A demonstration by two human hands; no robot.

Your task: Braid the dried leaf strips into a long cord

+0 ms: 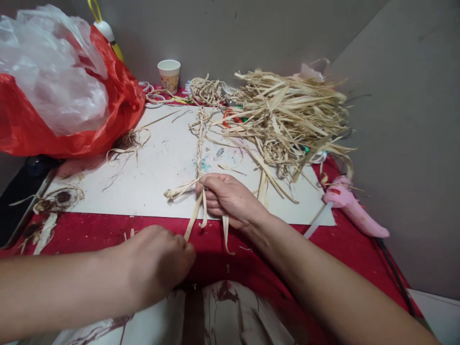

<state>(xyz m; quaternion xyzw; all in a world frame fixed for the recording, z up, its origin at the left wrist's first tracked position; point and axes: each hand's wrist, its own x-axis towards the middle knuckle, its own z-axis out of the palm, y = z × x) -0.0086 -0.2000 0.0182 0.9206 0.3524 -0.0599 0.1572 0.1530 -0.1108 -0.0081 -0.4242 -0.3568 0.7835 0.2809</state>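
The braid (200,153) is pinched toward the near edge of the board (158,177) by the right hand (230,195), and a strip (193,220) is clenched in the left hand (161,261). Past the far edge, a cup (168,75) is seen, its print unreadable.

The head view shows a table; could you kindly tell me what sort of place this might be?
Probably a craft workspace: there is a pile of dry strips, a braid held in the right hand, and what looks like a pink glue gun.
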